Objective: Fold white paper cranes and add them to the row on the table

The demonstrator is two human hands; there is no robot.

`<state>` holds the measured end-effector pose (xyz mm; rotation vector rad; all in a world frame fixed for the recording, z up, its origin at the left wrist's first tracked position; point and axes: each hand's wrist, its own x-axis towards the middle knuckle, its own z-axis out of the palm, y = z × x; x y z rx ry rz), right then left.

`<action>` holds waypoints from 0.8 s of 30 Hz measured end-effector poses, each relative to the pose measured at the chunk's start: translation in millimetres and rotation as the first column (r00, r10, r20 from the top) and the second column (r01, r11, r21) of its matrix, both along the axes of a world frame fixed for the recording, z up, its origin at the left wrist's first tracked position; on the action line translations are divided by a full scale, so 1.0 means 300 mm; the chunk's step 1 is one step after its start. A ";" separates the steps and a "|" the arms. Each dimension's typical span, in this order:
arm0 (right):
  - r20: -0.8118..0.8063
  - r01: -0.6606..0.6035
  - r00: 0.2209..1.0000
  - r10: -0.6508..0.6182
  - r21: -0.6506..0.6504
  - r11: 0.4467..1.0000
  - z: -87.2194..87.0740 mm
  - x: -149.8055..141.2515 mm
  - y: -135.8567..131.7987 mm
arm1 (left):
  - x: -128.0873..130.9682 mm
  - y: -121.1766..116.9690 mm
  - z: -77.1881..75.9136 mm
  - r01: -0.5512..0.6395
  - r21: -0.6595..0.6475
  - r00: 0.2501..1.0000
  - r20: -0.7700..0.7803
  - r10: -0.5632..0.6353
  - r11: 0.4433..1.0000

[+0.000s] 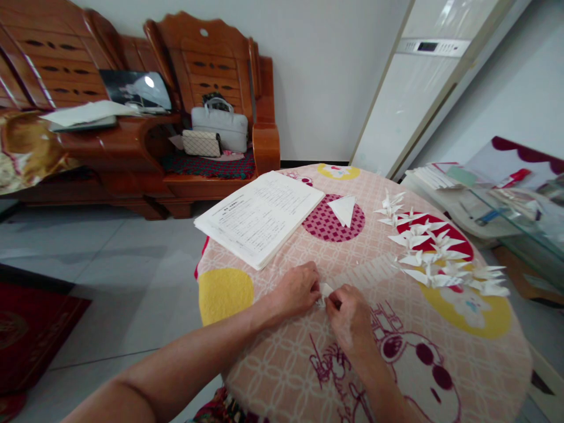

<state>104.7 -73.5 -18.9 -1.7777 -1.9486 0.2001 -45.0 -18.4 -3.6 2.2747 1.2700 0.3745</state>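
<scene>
A small piece of folded white paper (325, 289) lies between my two hands, low over the patterned tablecloth (282, 364). My left hand (300, 286) has its fingers closed on the paper's left side. From the right, my right hand (349, 314) pinches the same paper with thumb and forefinger. The fingers cover much of the paper, so its full shape is hidden. Several white paper cranes (414, 238) stand in a cluster on the right of the table. Beyond my hands rests a folded white paper triangle (343, 210).
A stack of printed sheets (264, 217) lies at the table's far left. Wooden chairs (207, 76) holding a grey handbag (220, 128) and a quilted purse (201, 143) stand behind. To the right is a glass shelf (515, 235) with papers; a tall white appliance (423, 88) stands at the back.
</scene>
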 end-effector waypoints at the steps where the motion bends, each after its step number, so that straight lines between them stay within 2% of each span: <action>1: 0.003 0.005 1.000 -0.005 -0.002 1.000 0.000 0.000 0.001 | 0.001 -0.001 0.000 -0.002 0.004 1.000 -0.010 0.002 1.000; 4: -0.041 0.030 0.999 -0.032 -0.042 0.999 0.006 0.004 0.006 | 0.000 0.002 0.001 -0.021 0.015 1.000 -0.018 0.021 1.000; 8: -0.158 0.028 0.986 -0.049 -0.133 0.991 0.020 0.011 0.016 | -0.008 0.016 0.001 -0.037 -0.029 0.998 0.054 0.039 0.999; 16: -0.167 0.038 0.982 -0.087 -0.274 0.961 0.054 0.008 0.049 | -0.022 0.029 -0.015 -0.010 -0.024 0.990 0.143 0.013 1.000; 24: -0.286 -0.025 0.956 -0.068 -0.311 0.950 0.052 0.035 0.046 | -0.048 0.046 -0.015 0.097 -0.062 0.974 0.212 -0.082 0.993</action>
